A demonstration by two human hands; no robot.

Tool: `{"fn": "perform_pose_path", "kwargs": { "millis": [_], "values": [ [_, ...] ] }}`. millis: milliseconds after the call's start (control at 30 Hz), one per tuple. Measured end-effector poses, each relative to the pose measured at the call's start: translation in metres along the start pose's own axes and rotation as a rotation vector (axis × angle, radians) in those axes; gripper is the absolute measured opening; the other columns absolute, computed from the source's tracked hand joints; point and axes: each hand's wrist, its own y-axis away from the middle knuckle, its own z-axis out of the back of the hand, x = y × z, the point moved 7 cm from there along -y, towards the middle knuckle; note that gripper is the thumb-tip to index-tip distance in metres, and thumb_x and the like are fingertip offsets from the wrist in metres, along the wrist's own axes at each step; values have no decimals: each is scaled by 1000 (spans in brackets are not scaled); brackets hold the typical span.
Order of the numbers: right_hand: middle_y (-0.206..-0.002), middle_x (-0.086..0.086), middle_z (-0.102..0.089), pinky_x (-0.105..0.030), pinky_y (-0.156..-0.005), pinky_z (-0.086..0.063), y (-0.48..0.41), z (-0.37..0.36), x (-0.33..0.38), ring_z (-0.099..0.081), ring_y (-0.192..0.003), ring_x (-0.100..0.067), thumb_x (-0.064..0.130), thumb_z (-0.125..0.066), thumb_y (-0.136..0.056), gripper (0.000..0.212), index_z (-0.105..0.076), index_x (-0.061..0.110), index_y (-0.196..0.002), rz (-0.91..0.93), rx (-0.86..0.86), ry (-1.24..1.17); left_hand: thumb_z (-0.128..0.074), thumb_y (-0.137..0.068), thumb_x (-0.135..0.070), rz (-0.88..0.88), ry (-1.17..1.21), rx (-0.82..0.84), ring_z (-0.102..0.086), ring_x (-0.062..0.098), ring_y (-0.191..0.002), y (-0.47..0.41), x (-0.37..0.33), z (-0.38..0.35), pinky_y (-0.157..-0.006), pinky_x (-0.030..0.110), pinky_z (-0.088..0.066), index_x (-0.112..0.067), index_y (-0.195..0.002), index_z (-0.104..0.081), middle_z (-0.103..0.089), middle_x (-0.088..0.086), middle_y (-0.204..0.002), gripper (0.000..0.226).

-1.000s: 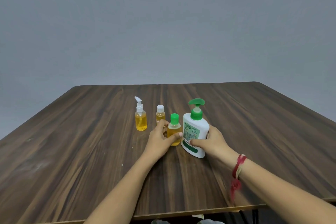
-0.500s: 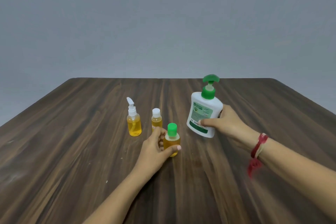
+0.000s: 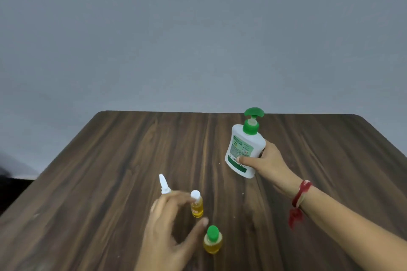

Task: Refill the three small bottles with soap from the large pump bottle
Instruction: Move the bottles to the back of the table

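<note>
My right hand (image 3: pixel 267 161) grips the large white pump bottle (image 3: pixel 244 147) with its green pump head, upright near the far right of the table. My left hand (image 3: pixel 170 224) hovers with loosely spread fingers among the small bottles and holds nothing. A green-capped small bottle (image 3: pixel 212 241) of yellow soap stands just right of its thumb. A white-capped small bottle (image 3: pixel 196 205) stands beyond the fingers. The small white pump bottle (image 3: pixel 164 185) shows only its nozzle; its body is hidden behind my left hand.
The dark wooden table (image 3: pixel 110 182) fills the lower view, with its far edge against a plain grey wall. A red thread band circles my right wrist (image 3: pixel 300 196).
My left hand has let go of the green-capped bottle and opened beside it. My right hand has carried the large pump bottle farther away to the right.
</note>
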Motion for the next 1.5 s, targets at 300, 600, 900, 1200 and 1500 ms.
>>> {"fn": "perform_pose_path", "kwargs": {
  "millis": [300,600,900,1200,1500],
  "values": [
    [-109,4,-65,-35,-84,-57,-21,-25,103,-64,-99,-13,13,-79,-69,56,-54,29,-116,38,-90,-72,-78,-71,-38,213,44,442,-22,11,-143,-152,-29,-52,-114,29,-27,-24,-149,-16,-22,-6,-155,101],
    [-130,7,-49,-20,-87,-51,-77,-65,140,-56,-111,-10,27,-67,-85,57,-41,28,-136,147,62,-66,-67,-85,-24,312,275,219,-63,7,-98,-238,26,-52,-78,23,-55,-19,-131,-40,-62,-6,-111,54],
    [-137,10,-43,-32,-103,-41,-189,-91,96,-46,-122,-10,26,-69,-84,89,-10,30,-150,47,321,102,-73,-80,-4,534,649,526,-66,22,-107,-292,142,-94,-88,32,-54,-8,-127,-52,-68,8,-116,52],
    [-113,0,-59,-14,-76,-44,-278,-160,26,-55,-101,-15,8,-73,-78,53,-46,13,-124,-66,252,99,-79,-71,-4,567,442,582,-63,23,-108,-324,264,-134,-93,40,-53,-15,-127,-51,-66,7,-116,64],
    [-111,2,-55,-3,-71,-38,-313,-191,-21,-51,-103,-13,5,-71,-80,48,-46,11,-120,-65,166,82,-78,-75,-10,593,384,469,-61,22,-108,-324,328,-162,-94,42,-51,-15,-119,-51,-64,8,-115,51]
  ]
}}
